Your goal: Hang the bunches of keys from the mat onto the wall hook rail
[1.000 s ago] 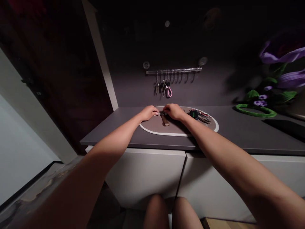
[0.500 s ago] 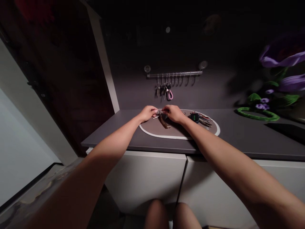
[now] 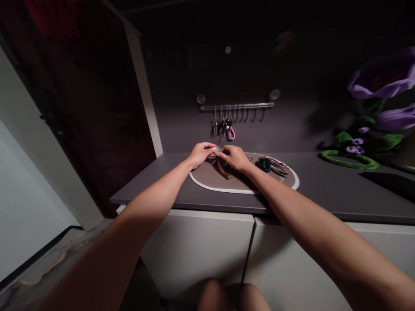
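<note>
Over the oval mat [image 3: 210,188], my left hand [image 3: 200,155] pinches a metal key ring [image 3: 217,150] between thumb and fingertips. My right hand [image 3: 236,158] is closed too, its thumb and forefinger pressed on the ring's right side. A brown strap [image 3: 224,172] hangs below the ring and rests on the mat, and a small key-like piece shows under the left fingertips. Fingers cover part of the ring. Near my right wrist lie a dark device with green digits [image 3: 265,164] and a bunch of thin cords or keys [image 3: 279,169].
On the wall behind, a clear hook rail [image 3: 238,106] carries several keys [image 3: 215,126] and a pink loop [image 3: 231,133]. Purple flowers with a green ring base [image 3: 350,166] stand at right on the grey counter [image 3: 155,185]. White cabinet doors [image 3: 201,246] are below.
My right hand has moved left, so its fingertips now meet the ring at my left hand. The ring has been lifted slightly and the camera view has tilted up a little.
</note>
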A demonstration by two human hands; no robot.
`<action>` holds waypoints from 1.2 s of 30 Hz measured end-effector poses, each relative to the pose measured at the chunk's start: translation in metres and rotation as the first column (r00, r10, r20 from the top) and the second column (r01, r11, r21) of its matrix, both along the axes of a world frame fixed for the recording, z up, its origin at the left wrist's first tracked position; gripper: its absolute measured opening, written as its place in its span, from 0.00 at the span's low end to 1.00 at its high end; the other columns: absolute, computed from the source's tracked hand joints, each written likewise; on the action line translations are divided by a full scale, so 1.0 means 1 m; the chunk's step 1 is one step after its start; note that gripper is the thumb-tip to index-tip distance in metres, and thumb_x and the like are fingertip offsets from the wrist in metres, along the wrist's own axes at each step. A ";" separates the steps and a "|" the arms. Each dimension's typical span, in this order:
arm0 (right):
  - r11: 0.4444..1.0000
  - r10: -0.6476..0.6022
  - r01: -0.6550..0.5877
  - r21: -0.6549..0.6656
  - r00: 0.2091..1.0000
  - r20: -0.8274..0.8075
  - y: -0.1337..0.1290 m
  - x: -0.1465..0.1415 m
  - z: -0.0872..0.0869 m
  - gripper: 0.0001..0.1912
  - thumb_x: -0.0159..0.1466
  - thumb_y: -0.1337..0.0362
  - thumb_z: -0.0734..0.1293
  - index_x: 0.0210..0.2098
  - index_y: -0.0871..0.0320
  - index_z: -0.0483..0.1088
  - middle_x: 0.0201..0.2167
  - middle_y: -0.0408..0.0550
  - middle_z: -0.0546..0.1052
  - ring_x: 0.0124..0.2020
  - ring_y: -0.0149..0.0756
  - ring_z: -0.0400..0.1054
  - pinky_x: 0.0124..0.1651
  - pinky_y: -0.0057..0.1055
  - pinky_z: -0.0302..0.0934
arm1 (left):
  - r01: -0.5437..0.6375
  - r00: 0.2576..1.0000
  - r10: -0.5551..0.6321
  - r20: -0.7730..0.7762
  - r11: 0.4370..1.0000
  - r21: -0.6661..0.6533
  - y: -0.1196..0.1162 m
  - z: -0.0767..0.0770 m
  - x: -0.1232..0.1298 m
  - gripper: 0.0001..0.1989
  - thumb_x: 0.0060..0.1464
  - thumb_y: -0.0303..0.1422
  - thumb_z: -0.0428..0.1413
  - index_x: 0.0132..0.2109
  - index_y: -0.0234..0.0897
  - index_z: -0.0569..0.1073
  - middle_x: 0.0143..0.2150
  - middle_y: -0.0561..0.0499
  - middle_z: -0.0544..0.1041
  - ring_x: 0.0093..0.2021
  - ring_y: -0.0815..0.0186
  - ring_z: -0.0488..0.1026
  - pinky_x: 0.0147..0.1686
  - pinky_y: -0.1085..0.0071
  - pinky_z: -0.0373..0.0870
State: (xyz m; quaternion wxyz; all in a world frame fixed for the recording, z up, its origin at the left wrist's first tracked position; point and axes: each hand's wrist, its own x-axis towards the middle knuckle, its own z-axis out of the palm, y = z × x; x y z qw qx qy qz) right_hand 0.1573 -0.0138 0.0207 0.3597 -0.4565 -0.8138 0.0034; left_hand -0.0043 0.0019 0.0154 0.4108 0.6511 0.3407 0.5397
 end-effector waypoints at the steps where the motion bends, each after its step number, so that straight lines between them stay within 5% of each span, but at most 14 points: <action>1: 1.000 -0.006 0.006 0.003 1.000 -0.014 0.000 0.000 0.000 0.15 0.58 0.54 0.62 0.32 0.60 0.72 0.29 0.48 0.75 0.29 0.30 0.64 0.33 0.25 0.53 | 0.003 1.000 -0.003 0.005 1.000 -0.001 0.000 0.000 0.000 0.11 0.46 0.29 0.58 0.38 0.27 0.72 0.31 0.49 0.76 0.27 0.75 0.70 0.39 0.68 0.70; 21: 1.000 0.016 -0.015 0.006 0.965 -0.260 -0.001 0.002 0.005 0.07 0.57 0.64 0.61 0.30 0.60 0.69 0.30 0.46 0.73 0.31 0.31 0.63 0.37 0.27 0.55 | -0.091 0.992 0.090 0.087 0.996 0.005 0.004 0.002 -0.004 0.13 0.46 0.35 0.59 0.35 0.28 0.71 0.22 0.53 0.71 0.23 0.76 0.68 0.30 0.75 0.69; 36: 0.913 0.228 -0.403 -0.063 0.631 -0.741 0.003 0.001 0.004 0.12 0.53 0.57 0.65 0.29 0.58 0.62 0.26 0.40 0.67 0.29 0.27 0.61 0.39 0.28 0.59 | 0.082 0.995 -0.082 -0.053 0.997 0.004 0.000 -0.004 0.001 0.19 0.41 0.41 0.60 0.36 0.29 0.71 0.28 0.51 0.73 0.27 0.73 0.68 0.30 0.74 0.66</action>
